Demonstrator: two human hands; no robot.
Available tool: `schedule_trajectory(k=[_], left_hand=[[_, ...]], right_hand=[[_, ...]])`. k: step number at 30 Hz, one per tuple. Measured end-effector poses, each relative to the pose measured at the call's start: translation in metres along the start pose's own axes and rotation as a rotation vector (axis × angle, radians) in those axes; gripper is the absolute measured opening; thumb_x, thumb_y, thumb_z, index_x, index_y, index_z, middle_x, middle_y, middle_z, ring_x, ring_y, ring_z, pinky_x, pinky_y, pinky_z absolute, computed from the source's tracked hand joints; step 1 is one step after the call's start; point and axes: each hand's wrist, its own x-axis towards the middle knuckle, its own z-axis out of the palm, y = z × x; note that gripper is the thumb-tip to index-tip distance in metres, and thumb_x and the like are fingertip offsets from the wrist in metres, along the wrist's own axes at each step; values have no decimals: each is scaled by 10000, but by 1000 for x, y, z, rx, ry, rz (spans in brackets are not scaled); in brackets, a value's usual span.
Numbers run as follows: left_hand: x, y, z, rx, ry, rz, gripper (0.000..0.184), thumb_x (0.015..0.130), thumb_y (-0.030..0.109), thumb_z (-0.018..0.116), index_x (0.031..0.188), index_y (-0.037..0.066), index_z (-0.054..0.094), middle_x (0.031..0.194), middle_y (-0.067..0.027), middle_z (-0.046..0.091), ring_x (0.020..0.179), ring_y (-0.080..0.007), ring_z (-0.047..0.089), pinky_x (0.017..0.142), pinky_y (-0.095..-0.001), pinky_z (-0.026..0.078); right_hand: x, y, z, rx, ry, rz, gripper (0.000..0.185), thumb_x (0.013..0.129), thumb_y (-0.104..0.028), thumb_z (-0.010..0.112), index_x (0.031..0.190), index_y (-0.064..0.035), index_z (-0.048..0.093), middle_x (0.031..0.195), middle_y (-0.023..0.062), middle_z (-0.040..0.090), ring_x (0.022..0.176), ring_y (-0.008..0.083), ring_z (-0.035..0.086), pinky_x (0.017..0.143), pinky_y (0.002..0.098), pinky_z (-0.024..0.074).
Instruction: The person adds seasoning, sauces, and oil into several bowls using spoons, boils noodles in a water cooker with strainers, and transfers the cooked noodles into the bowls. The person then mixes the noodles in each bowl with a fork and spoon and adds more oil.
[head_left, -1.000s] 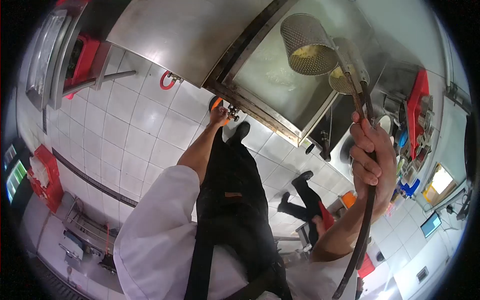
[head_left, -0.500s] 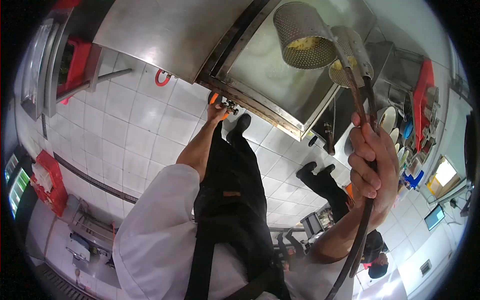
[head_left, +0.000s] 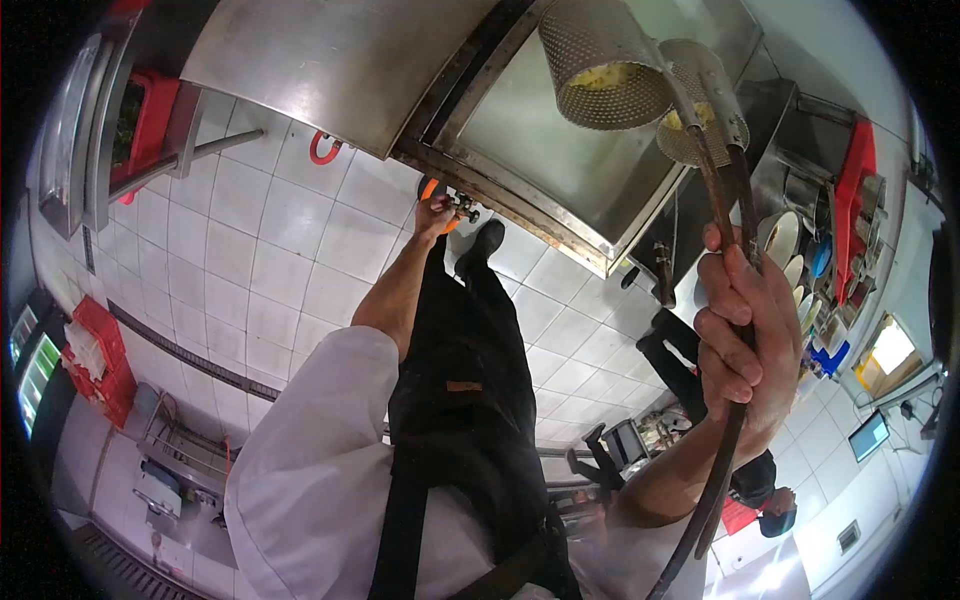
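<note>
Right fingers (head_left: 728, 355) are clamping two long brown handles (head_left: 716, 190), two perforated steel baskets (head_left: 612, 70) — left hand (head_left: 434, 215) is reaching low, grip on metal valve (head_left: 466, 208) unclear.

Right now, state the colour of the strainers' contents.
The contents are yellow, seen best in the head view.

white tiles cover the floor (head_left: 240, 225) around the steel cooker (head_left: 330, 70). left of the cooker stands a metal rack (head_left: 100, 140); right of it, dishes (head_left: 785, 235) crowd a shelf by a pale wall (head_left: 850, 60). below the dishes, a bright window (head_left: 888, 350) glows near a small screen (head_left: 869, 437).
</note>
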Motion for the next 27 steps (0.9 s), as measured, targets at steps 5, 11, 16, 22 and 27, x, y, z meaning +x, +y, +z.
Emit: schedule_trajectory(k=[5, 11, 16, 22, 27], left_hand=[[-6, 17, -1, -227, -61, -119, 296, 806, -29, 673, 1100, -42, 637, 950, -100, 703, 886, -139, 673, 776, -265, 551], [-23, 37, 7, -234, 2, -135, 370, 813, -108, 618, 1176, -45, 584, 1010, -99, 670, 933, -157, 648, 805, -295, 561], [-35, 71, 15, -126, 23, -160, 404, 799, -119, 602, 1197, -62, 570, 1027, -93, 669, 937, -153, 644, 814, -290, 560], [-36, 80, 21, 42, 74, -237, 407, 794, -109, 591, 1199, -69, 584, 1065, -91, 666, 937, -147, 634, 823, -275, 541], [-26, 56, 9, -44, -31, -127, 424, 788, -113, 606, 1209, -63, 588, 1064, -96, 665, 942, -148, 631, 826, -266, 515]], right_hand=[[0, 1, -1, 14, -14, 16, 207, 1014, -168, 462, 1118, 8, 497, 663, -46, 334, 360, -25, 242, 241, 155, 211], [1, 0, 1, -29, 37, 1, 205, 1013, -171, 466, 1105, 9, 498, 658, -44, 341, 349, -24, 254, 237, 158, 212], [1, 0, 1, -86, 62, -16, 210, 1010, -176, 474, 1106, 9, 498, 650, -46, 334, 345, -27, 253, 234, 162, 198], [-1, -2, 0, -64, 60, -4, 214, 1012, -179, 469, 1114, 8, 497, 649, -47, 324, 351, -28, 251, 240, 161, 192], [-4, -3, -3, -43, 28, 11, 223, 1012, -187, 471, 1121, 6, 496, 652, -48, 326, 361, -24, 252, 249, 160, 202]])
